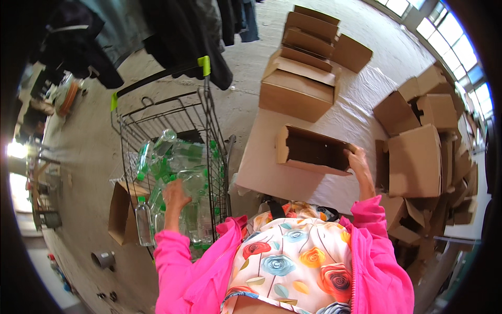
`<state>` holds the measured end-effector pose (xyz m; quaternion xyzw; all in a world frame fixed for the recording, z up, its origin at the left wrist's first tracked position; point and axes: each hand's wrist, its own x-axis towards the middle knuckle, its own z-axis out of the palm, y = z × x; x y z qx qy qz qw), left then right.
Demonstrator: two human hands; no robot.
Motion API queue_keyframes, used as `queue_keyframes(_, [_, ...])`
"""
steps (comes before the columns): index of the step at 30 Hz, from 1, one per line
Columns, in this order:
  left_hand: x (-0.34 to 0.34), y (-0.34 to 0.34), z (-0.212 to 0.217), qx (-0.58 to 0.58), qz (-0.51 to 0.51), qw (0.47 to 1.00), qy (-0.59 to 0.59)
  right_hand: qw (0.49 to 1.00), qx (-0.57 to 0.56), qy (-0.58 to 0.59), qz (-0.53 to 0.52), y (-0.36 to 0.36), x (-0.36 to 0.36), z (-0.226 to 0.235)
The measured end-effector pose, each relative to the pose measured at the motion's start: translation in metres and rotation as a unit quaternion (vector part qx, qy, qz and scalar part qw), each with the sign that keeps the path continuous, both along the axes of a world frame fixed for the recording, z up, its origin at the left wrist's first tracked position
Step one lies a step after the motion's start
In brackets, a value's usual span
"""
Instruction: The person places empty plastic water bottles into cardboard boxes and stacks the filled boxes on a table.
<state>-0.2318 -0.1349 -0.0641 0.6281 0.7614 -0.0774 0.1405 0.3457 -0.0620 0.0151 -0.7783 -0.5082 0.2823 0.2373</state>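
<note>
Both hands were at work: the left hand [175, 194] reached among clear bottles [178, 172] in the wire cart [217, 157], its grasp unclear, while the right hand [358, 159] gripped the open carton [314, 152] on the table [272, 172], so loading a bottle seemingly needed a firm grasp first.

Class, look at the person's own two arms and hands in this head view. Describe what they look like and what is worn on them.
Both arms wear bright pink long sleeves, pushed back from the wrists, apparently of a jacket open over a flower-printed top. The left hand and right hand are bare: no gloves, and no rings, watch or markings that I can make out.
</note>
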Motion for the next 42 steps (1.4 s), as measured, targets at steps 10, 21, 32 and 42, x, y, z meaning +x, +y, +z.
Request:
queue_keyframes(10, [0.115, 0.034, 0.164, 0.4, -0.052, 0.84, -0.364, 0.999, -0.022, 0.023, -0.012, 0.001, -0.007, 0.008])
queue_keyframes(21, [0.35, 0.115, 0.167, 0.093, -0.37, 0.656, -0.651, 0.997, 0.034, 0.061, 0.018, -0.005, -0.002, 0.005])
queue_keyframes(32, [0.358, 0.143, 0.15, 0.098, -0.54, 0.761, -0.346, 0.951, -0.025, 0.306, -0.04, 0.004, 0.022, -0.004])
queue_keyframes(42, [0.337, 0.152, 0.167, 0.055, -0.458, 0.859, -0.223, 0.919, 0.28, -0.263, 0.087, 0.015, 0.002, 0.01])
